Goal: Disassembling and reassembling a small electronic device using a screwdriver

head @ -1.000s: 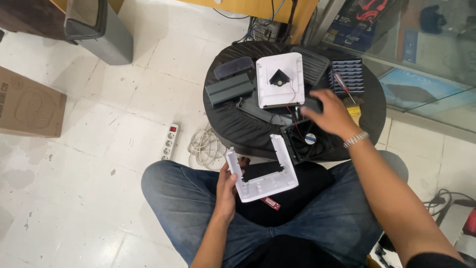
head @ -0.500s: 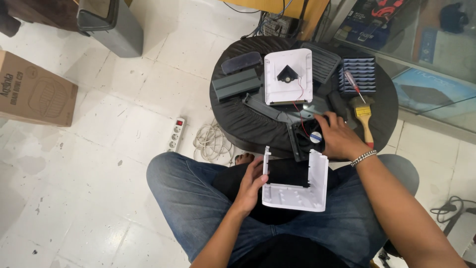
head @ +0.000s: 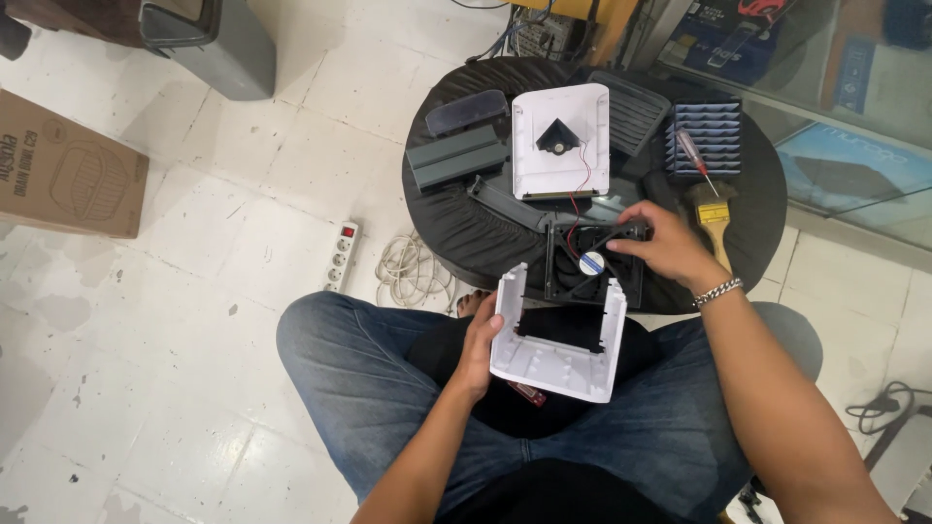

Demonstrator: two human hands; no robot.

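Where the round black desk (head: pixel 456 218) meets the lap: white plastic housing (head: pixel 558 349), likely light, rigid, thin-walled, left hand (head: pixel 479 342) fingers clamping its side wall; black fan (head: pixel 590 262), just beyond, probably fragile, right hand (head: pixel 663 245) fingers pinching its frame edge.

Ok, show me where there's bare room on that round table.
Bare cloth lies along the table near-left edge, below the grey block, and along the right edge past the brush. The middle and back are crowded: white panel, grilles, fan under the right hand.
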